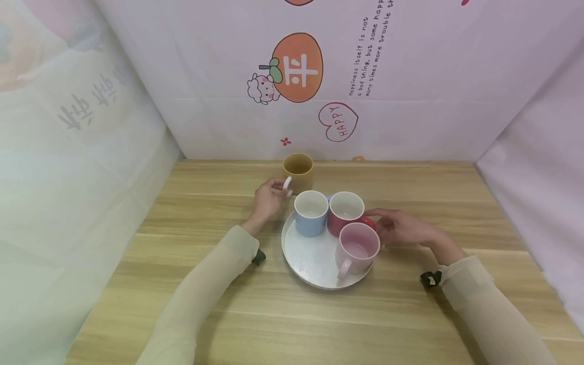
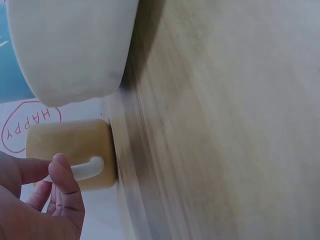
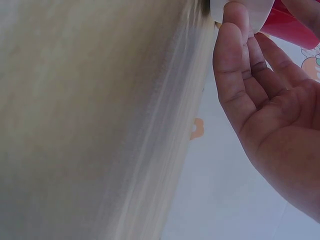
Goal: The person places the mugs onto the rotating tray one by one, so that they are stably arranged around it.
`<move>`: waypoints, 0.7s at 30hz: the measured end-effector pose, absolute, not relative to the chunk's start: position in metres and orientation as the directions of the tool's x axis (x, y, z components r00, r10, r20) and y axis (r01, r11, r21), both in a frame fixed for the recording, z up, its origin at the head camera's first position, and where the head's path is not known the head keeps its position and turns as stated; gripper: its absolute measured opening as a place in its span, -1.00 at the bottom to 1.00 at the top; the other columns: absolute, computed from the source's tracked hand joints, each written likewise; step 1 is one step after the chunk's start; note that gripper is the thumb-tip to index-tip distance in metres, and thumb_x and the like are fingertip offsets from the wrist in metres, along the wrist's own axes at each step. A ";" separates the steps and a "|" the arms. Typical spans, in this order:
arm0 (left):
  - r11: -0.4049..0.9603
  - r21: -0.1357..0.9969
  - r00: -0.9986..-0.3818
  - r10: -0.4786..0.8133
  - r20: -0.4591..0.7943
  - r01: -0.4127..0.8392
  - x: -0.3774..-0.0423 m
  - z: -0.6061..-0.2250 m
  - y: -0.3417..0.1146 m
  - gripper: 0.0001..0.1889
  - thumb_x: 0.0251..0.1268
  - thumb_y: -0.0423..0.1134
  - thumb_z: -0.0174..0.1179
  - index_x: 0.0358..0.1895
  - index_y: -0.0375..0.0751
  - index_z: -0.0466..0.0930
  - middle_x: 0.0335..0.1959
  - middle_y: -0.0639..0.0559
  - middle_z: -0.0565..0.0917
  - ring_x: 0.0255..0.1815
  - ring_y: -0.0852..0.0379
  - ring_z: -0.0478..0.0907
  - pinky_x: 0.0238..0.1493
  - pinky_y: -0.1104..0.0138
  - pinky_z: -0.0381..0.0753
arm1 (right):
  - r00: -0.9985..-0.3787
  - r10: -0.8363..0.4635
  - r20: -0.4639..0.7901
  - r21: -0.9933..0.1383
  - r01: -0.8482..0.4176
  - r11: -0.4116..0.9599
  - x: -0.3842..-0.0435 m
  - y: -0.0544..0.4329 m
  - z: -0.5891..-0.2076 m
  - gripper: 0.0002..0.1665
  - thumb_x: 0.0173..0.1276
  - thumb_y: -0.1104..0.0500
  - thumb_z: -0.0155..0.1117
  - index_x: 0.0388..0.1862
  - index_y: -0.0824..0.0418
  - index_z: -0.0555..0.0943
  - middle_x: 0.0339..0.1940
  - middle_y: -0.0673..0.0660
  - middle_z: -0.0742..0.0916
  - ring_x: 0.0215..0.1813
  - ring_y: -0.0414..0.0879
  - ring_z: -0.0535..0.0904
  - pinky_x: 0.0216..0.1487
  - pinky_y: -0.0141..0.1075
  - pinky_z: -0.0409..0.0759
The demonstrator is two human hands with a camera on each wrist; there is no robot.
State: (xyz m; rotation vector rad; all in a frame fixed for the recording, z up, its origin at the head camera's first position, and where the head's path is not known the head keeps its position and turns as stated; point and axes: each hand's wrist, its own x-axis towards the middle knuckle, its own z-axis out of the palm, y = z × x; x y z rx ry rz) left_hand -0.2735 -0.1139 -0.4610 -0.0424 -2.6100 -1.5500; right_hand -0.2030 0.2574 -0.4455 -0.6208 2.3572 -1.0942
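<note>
Between thumb and fingertips, my left hand (image 1: 268,198) pinches the white handle (image 2: 89,169) of a mustard-yellow mug (image 1: 298,170), which stands upright behind the tray. The round silvery tray (image 1: 310,258) bears a light blue mug (image 1: 311,215), a red mug (image 1: 345,210) and a pink mug (image 1: 358,248), all upright. At the tray's right side is my right hand (image 1: 403,227), its fingers loosely bent beside the red mug and its handle. In the right wrist view, fingertips (image 3: 231,37) meet a pale curved edge below the red mug; firm contact is hard to tell.
A wood-grain table (image 1: 228,314) carries everything. Printed white cloth (image 1: 219,111) rises along its back edge, just behind the yellow mug, with more cloth at the left and right sides. Both forearms wear pale sleeves (image 1: 201,289) with a dark wrist device.
</note>
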 end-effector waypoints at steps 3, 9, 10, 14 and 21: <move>0.458 0.885 -0.994 -0.029 0.105 0.080 -0.273 -0.461 -0.116 -0.72 0.32 -0.38 0.26 0.08 -0.22 0.63 -0.08 -0.15 0.71 -0.19 -0.02 0.75 -0.21 0.33 0.72 | -0.789 -0.576 -0.216 -0.792 -0.203 0.576 -0.203 0.258 -0.445 -0.15 0.20 0.42 0.36 0.47 0.03 0.36 -0.16 0.17 0.75 -0.13 0.00 0.67 -0.16 -0.27 0.73; 0.380 0.923 -0.997 -0.037 0.072 0.053 -0.274 -0.461 -0.119 -0.73 0.34 -0.40 0.21 0.08 -0.27 0.61 -0.06 -0.19 0.69 -0.19 -0.04 0.77 -0.24 0.35 0.76 | -0.786 -0.579 -0.216 -0.801 -0.197 0.566 -0.203 0.257 -0.445 -0.14 0.20 0.42 0.37 0.47 0.05 0.36 -0.16 0.19 0.76 -0.13 0.00 0.68 -0.16 -0.22 0.75; 0.369 0.928 -0.997 -0.043 0.066 0.046 -0.274 -0.462 -0.120 -0.74 0.34 -0.41 0.20 0.07 -0.28 0.61 -0.06 -0.20 0.69 -0.19 -0.05 0.77 -0.25 0.35 0.76 | -0.786 -0.579 -0.217 -0.800 -0.197 0.566 -0.203 0.257 -0.445 -0.14 0.20 0.42 0.37 0.47 0.05 0.36 -0.16 0.18 0.76 -0.13 0.00 0.68 -0.16 -0.22 0.75; 0.346 0.938 -0.996 -0.073 0.044 0.016 -0.274 -0.463 -0.123 -0.73 0.35 -0.43 0.17 0.07 -0.28 0.61 -0.03 -0.23 0.68 -0.17 -0.10 0.77 -0.31 0.36 0.75 | -0.786 -0.578 -0.220 -0.798 -0.196 0.570 -0.202 0.256 -0.443 -0.13 0.19 0.41 0.38 0.47 0.01 0.36 -0.16 0.17 0.76 -0.12 0.00 0.68 -0.14 -0.24 0.74; 0.331 0.943 -0.996 -0.072 0.049 0.022 -0.276 -0.464 -0.126 -0.73 0.33 -0.39 0.19 0.07 -0.31 0.59 -0.03 -0.22 0.67 -0.17 -0.14 0.78 -0.38 0.40 0.73 | -0.787 -0.579 -0.214 -0.801 -0.198 0.564 -0.203 0.257 -0.445 -0.14 0.20 0.42 0.36 0.46 0.00 0.37 -0.18 0.16 0.76 -0.14 0.01 0.67 -0.18 -0.25 0.74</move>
